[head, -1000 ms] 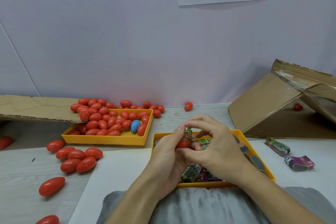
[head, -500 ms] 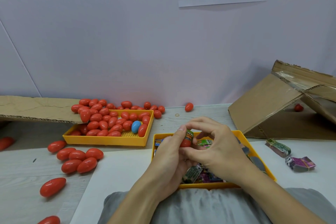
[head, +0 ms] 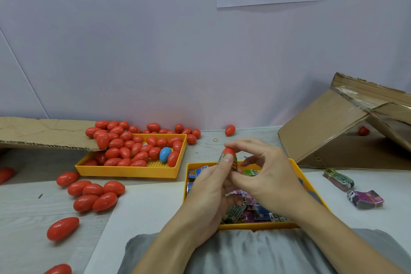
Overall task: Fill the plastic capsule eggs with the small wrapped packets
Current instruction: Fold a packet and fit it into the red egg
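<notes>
While the left hand (head: 209, 187) grips the lower part of a red capsule egg with a green wrapped packet (head: 230, 161) standing in it, the right hand (head: 266, 175) pinches the red egg cap (head: 229, 151) by its tip and sets it over the packet's top. Both hands work just above the near yellow tray (head: 311, 187), which holds the loose packets (head: 255, 209).

The step in hand appears to be closure. To do it well, the packet should be seated fully inside the lower half before the cap is pressed; any wrapper edge left across the seam will likely stop the halves from meeting. The cap should be held in line with the lower half and pressed straight down, with the left hand bracing from below.

A second yellow tray (head: 124, 171) to the left holds many red eggs (head: 124, 146) and one blue egg (head: 165, 154). More red eggs lie loose on the surface (head: 29, 202) near it.
</notes>
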Tool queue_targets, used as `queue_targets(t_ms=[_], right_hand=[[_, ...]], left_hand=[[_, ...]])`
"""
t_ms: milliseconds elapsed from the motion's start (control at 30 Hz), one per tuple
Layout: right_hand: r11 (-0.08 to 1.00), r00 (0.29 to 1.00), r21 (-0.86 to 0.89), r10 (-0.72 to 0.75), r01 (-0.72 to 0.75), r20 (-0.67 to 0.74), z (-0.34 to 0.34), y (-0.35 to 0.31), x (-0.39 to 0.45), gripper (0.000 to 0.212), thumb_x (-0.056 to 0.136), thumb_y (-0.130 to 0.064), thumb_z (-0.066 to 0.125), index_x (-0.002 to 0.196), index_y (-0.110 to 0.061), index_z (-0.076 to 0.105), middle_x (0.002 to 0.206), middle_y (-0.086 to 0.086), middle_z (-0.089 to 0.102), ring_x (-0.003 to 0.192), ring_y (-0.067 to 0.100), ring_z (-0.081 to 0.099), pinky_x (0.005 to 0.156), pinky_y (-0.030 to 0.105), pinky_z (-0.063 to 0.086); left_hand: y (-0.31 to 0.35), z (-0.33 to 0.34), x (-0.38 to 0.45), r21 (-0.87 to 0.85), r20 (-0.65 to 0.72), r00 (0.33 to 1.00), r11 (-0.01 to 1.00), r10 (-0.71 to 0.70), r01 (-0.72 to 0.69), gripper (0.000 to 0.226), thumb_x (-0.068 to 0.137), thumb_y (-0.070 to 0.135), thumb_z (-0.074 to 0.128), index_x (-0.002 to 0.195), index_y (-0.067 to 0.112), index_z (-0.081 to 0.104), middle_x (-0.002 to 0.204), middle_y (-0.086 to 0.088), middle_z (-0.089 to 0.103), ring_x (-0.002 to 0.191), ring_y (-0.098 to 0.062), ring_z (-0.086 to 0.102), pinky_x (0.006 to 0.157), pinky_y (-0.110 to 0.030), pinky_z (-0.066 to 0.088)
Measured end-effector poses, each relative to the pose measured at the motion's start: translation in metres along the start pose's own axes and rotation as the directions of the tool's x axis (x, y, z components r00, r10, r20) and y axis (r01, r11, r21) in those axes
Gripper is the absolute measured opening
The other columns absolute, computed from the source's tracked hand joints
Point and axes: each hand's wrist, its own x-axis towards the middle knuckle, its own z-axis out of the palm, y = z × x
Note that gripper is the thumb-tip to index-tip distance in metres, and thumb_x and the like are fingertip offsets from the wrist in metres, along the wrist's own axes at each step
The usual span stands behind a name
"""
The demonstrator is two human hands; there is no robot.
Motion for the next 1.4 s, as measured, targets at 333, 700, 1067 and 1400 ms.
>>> queue_targets(t_ms=[333,700,1067,1400], right_hand=[[0.999,0.999,-0.031,-0.044,0.044,-0.022,0.006,0.001,-0.003,0.041,0.067,-0.017,0.074,0.106,-0.027,0.075,0.103,-0.019,0.068,0.096,0.005,0.066,0.077,0.016,0.051],[1.0,1.0,-0.01,-0.012,0.012,-0.018,0.004,0.005,-0.003,0.045,0.07,-0.011,0.087,0.111,-0.023,0.075,0.106,-0.016,0.07,0.106,0.005,0.065,0.082,0.018,0.051],[0.987,0.996,0.135,0.088,-0.087,-0.001,0.001,0.013,-0.005,0.042,0.082,-0.016,0.08,0.118,-0.035,0.07,0.113,-0.016,0.071,0.112,0.005,0.064,0.093,0.032,0.055],[0.982,0.992,0.148,0.114,-0.121,0.055,0.003,0.018,-0.003,0.044,0.088,-0.008,0.073,0.122,-0.035,0.066,0.114,-0.012,0.072,0.114,0.008,0.064,0.092,0.042,0.056]], left_hand=[[-0.001,0.002,0.001,-0.024,-0.079,0.997,0.999,0.019,-0.021,0.035,0.073,0.046,0.065,0.067,0.012,0.07,0.075,-0.014,0.068,0.069,-0.02,0.067,0.07,-0.038,0.047],[0.002,-0.002,0.003,-0.19,0.0,1.0,0.982,-0.023,0.023,0.036,0.081,0.042,0.055,0.07,0.018,0.078,0.069,-0.008,0.068,0.062,-0.016,0.066,0.07,-0.037,0.044],[0.004,-0.002,0.002,-0.172,-0.115,0.992,0.983,0.046,-0.065,0.046,0.1,0.022,0.044,0.072,0.012,0.078,0.083,-0.02,0.073,0.078,-0.026,0.07,0.06,-0.031,0.053],[0.006,0.0,0.001,-0.108,-0.228,0.971,0.989,0.075,-0.102,0.02,0.1,0.013,0.052,0.091,0.005,0.068,0.077,-0.013,0.071,0.069,-0.02,0.068,0.053,-0.027,0.053]])
